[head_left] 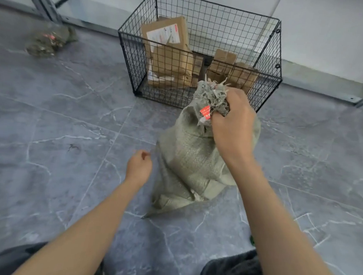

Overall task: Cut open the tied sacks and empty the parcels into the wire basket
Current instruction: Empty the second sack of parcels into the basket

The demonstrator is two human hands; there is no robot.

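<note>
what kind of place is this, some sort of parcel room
Probably a parcel sorting or handling area. A wire basket holds cardboard parcels, the right hand grips a tied woven sack on the grey tiled floor, and a metal frame lines the wall.

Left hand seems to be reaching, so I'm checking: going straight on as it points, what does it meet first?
Probably the sack, on its left flank, though depth is unclear.

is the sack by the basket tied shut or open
Tied shut, it seems: the sack has its neck bunched at a red tag, gripped by the right hand.
</note>
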